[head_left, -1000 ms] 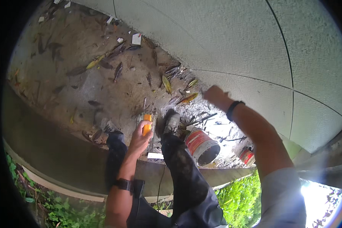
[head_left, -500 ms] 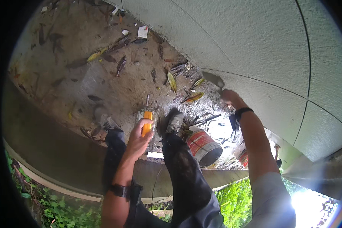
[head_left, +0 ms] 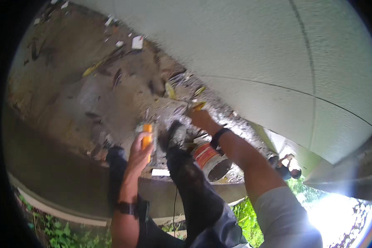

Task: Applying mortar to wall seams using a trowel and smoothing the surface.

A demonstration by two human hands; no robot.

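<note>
My left hand is closed round the orange-yellow handle of a plastering trowel; its flat greyish plate shows faintly under the fingers. My right hand is closed too, gripping a putty knife whose blade is blurred over the dirty ledge, away from the wall. Below the right forearm a bucket with a red and white label lies tipped, its dark mouth toward me. My shoe stands between the trowel and the bucket.
A pale, rough wall with dark joint lines rises at the right. Wet ground holds fallen leaves and white scraps. A raised kerb runs along the near side, plants beyond it. Another person is at the far right.
My right hand has come away from the wall, moving left over the ledge with the putty knife. My left hand still holds the trowel. The view has shifted; another person shows more fully at right.
</note>
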